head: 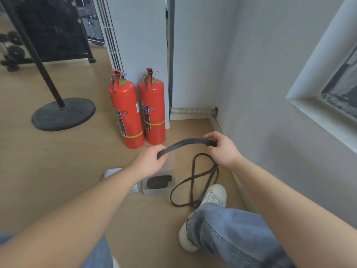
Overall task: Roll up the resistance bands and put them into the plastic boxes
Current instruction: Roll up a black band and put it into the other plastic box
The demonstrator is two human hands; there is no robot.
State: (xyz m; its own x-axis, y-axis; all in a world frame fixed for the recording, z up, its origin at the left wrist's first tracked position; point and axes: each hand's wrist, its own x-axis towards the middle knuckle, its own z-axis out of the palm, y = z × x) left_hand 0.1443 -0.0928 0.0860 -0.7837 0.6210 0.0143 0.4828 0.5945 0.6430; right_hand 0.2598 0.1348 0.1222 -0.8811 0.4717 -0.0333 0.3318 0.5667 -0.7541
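Two hands out front, left hand (149,161) and right hand (222,149) pinching arched band (187,142)

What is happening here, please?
A person sitting on the floor holds a flattened dark resistance band between the left hand and the right hand, not yet rolled. A rolled band already lies in the clear plastic box. A loose band lies beside the white shoe.

Two red fire extinguishers (125,111) stand side by side ahead of me, against the white panel (139,35); a black stand base (63,114) sits to their left.
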